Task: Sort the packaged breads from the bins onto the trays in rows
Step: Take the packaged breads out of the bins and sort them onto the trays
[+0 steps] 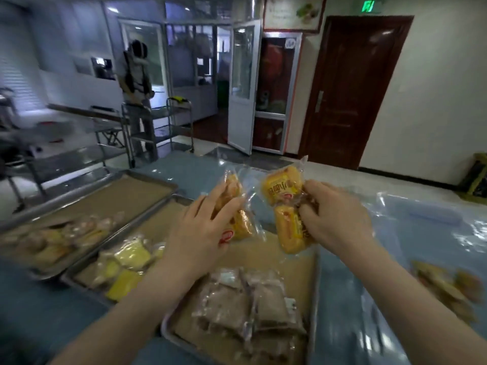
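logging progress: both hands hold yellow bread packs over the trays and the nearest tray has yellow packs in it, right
Not quite. In the head view, the nearest tray holds brown packs; the left hand and right hand do hold yellow bread packs over the trays.

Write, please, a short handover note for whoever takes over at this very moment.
Left hand: grips a single yellow packet.
Right hand: grips a pair of yellow packets, one above the other.
Both are held above the far end of the near tray.
Done: brown packets lie at the near tray's near end, pale yellow packets on the middle tray, and blurred mixed packets on the far tray.
Left: lay the held packets in a row, then sort the loose packets on the blue table at right. No bins are in view.
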